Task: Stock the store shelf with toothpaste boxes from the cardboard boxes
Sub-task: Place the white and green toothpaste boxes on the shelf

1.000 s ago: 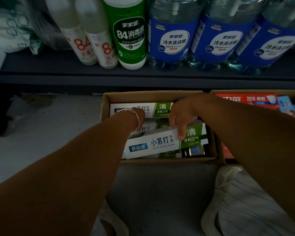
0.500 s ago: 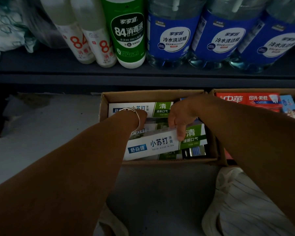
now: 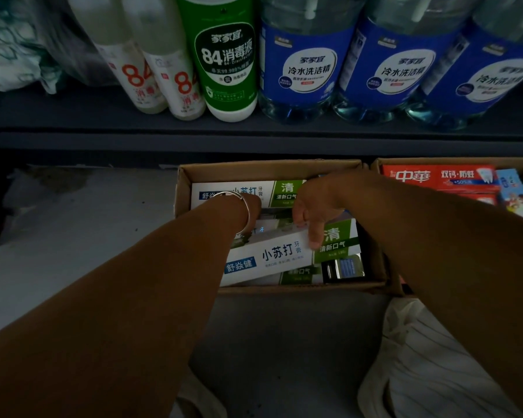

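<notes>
An open cardboard box point(image 3: 269, 168) on the floor holds several white-and-green toothpaste boxes. The top toothpaste box point(image 3: 272, 254) lies tilted across the others. My right hand point(image 3: 314, 203) grips its upper edge, with one finger down over its front face. My left hand point(image 3: 252, 206) reaches into the carton at that box's left end. Its fingers are hidden behind my wrist, which wears a silver bangle. The dark store shelf point(image 3: 254, 143) runs just above the carton.
A second carton point(image 3: 375, 162) to the right holds red toothpaste boxes point(image 3: 435, 176). On the shelf stand white disinfectant bottles point(image 3: 139, 76), a green bottle point(image 3: 227, 55) and large blue-labelled bottles point(image 3: 308, 64). Striped cloth point(image 3: 435, 357) lies at the lower right.
</notes>
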Available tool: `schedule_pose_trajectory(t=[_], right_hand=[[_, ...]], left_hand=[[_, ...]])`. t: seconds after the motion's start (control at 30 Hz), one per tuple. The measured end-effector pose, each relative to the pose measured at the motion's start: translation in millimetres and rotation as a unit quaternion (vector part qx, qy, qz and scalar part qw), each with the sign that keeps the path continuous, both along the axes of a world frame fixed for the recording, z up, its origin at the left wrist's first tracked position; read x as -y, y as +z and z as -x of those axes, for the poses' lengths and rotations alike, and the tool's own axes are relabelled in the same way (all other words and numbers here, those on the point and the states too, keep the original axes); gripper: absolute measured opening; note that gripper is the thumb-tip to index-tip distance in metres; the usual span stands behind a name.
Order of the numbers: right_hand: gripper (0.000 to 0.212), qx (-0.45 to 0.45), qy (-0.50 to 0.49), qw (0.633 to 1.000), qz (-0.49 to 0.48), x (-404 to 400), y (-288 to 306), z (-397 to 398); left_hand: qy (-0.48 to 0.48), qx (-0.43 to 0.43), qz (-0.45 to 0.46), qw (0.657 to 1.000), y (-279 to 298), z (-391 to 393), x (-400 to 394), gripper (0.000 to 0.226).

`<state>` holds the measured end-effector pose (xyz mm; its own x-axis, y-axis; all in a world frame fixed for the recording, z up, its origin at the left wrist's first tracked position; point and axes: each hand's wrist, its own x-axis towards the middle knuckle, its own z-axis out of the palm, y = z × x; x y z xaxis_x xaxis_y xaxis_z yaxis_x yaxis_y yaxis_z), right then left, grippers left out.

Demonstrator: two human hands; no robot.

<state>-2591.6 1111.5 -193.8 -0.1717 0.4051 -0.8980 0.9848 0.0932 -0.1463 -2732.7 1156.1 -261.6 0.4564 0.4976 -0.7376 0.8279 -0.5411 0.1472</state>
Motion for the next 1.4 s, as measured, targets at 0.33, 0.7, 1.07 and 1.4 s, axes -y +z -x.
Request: schedule_pose_trajectory(t=[0.33, 0.7, 1.07, 1.4], right_hand=[[0.056, -0.020, -0.026, 0.999, -0.018, 3.4, 9.8, 2.1], [0.067, 0.001, -0.022, 0.995, -0.100, 13.0, 80.6, -9.5], [0.066, 0.002, -0.077, 0.966, -0.248, 52.6, 197.3, -36.0], [0.053, -0.031, -0.121, 0.920, -0.370, 85.5, 300.2, -61.1]], left_hand=[[-0.024, -0.030, -0.026, 0.999, 21.8, -0.8, -2.9, 0.057], [-0.044, -0.003, -0.082, 0.996, 107.9, 2.0, -6.7, 0.055], [-0.094, -0.034, -0.220, 0.970, 256.8, -6.8, 18.8, 0.061], [-0.063, 0.027, -0.293, 0.954, 391.3, -25.0, 43.1, 0.047]])
